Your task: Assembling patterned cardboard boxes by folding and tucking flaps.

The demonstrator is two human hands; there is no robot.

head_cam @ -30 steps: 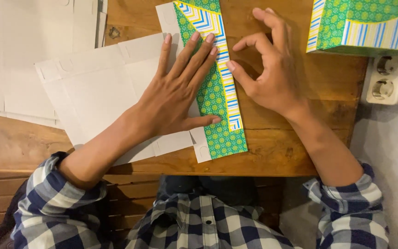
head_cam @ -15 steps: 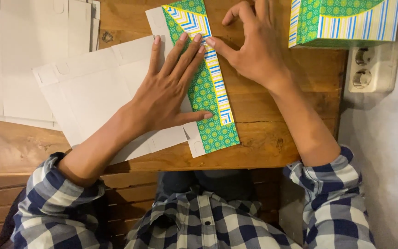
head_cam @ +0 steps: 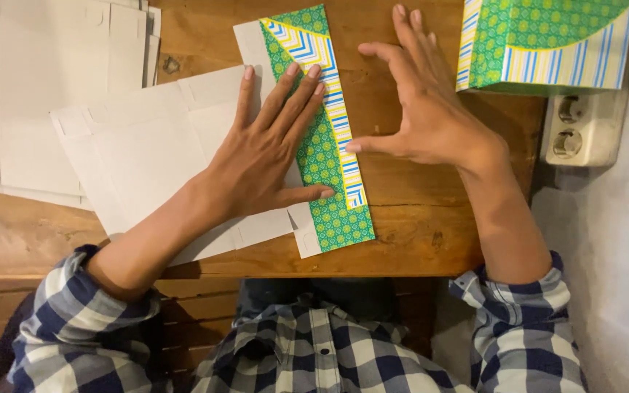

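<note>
Flat cardboard box blank is lying unfolded on the wooden counter, white side up, with one long flap folded over so the printed side shows (green with little yellow dots, plus a blue and yellow chevron stripe running down it). It sits pretty much mid-counter, right in front of the person, with its near corner close to the counter's edge.

Left hand is pressed flat on it, fingers spread out, the fingertips reaching onto the green flap and the thumb stretched along toward its lower end. So that grip is fully open, nothing grasped, just palm down on the card.

Right hand is just beside the flap's right edge, open too, fingers pointing up and away, thumb tip touching or nearly touching the striped edge. Can't tell for sure if it's pushing on it. It's not holding anything.

Other stuff: a finished box in the same print at the top right, a white double wall socket just below it, and a stack of more white blanks off to the left.
</note>
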